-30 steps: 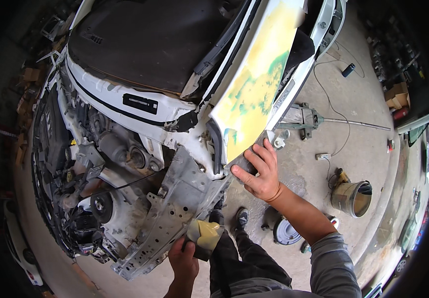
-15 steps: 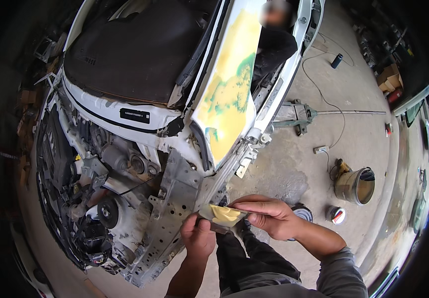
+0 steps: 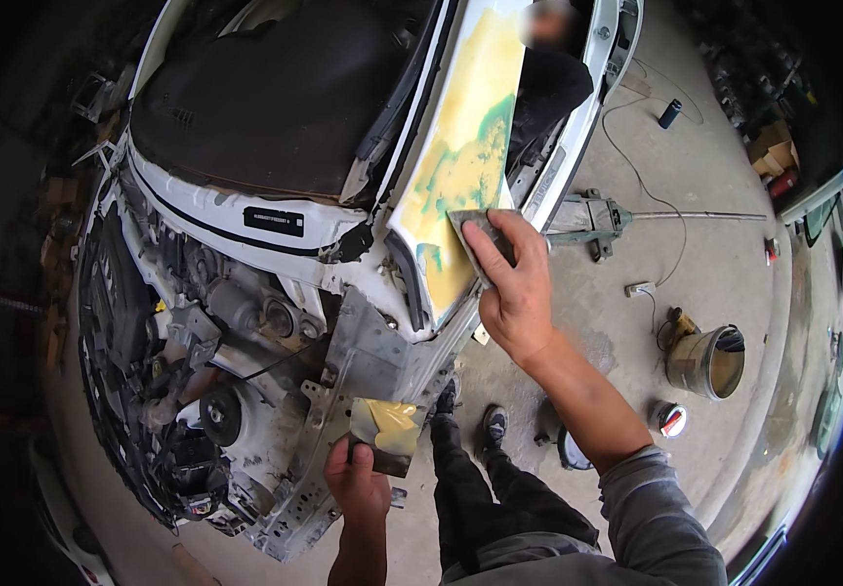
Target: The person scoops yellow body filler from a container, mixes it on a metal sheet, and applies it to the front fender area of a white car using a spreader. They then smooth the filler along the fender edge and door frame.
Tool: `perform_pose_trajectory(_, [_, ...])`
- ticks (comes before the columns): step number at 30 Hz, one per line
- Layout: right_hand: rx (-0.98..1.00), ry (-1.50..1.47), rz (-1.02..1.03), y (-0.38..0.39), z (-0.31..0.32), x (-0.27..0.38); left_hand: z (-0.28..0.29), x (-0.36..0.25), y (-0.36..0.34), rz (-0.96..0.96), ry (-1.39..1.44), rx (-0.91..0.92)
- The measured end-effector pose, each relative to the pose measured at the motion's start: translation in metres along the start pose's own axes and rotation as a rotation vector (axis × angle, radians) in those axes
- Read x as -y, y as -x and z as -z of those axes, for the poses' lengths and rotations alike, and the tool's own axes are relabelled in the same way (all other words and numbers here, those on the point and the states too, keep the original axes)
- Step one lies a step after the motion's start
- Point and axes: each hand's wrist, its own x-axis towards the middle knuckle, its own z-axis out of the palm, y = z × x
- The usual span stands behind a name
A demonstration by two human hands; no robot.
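Note:
My right hand [image 3: 514, 278] grips a grey flat spreader [image 3: 474, 225] against the lower part of the car's pillar [image 3: 465, 137], which is coated with yellow filler showing green patches. My left hand [image 3: 358, 474] holds a flat mixing plate [image 3: 387, 454] with a blob of soft yellow putty [image 3: 392, 418] on it, low over the bare metal front rail. The white car body has a dark windshield opening [image 3: 246, 98] and an exposed engine bay [image 3: 167, 332] to the left.
A dark-clothed person [image 3: 553, 88] is in the door opening. On the floor are a green jack [image 3: 607, 225], a large bucket [image 3: 704, 361], a small can [image 3: 667, 418], a cable, a power strip [image 3: 641, 289] and a black cylinder [image 3: 670, 114]. Cardboard boxes [image 3: 773, 151] lie at the right.
My right hand has gone from the pillar's edge down to the plate in my left hand, then up again with the spreader onto the yellow patch. My left hand has lowered again.

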Motion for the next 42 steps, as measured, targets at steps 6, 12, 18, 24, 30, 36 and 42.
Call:
perform_pose_trajectory(6, [0.083,-0.017,-0.110,0.068,-0.022,0.042,0.016,0.007,0.007,0.090,-0.036,-0.065])
perform_pose_trajectory(12, [0.118,-0.049,-0.157,0.092,-0.026,0.068,0.006,0.004,0.009,0.057,-0.041,-0.043])
perform_pose_trajectory(18, [0.327,-0.782,-0.503,0.073,0.047,0.086,-0.014,-0.010,-0.002,0.013,0.006,0.100])
perform_pose_trajectory(24, [0.576,-1.157,-0.676,0.058,0.109,0.092,-0.031,-0.018,-0.002,0.042,-0.029,0.353])
perform_pose_trajectory(30, [0.177,-0.454,-0.645,0.067,0.122,0.097,-0.076,-0.049,-0.004,-0.190,-0.206,0.175])
perform_pose_trajectory(36, [0.172,-0.010,-0.179,0.046,0.119,0.121,-0.094,-0.040,-0.004,-0.259,-0.303,0.214])
perform_pose_trajectory(42, [0.118,0.010,-0.277,0.041,0.093,0.135,-0.094,-0.028,-0.008,-0.367,-0.494,0.253])
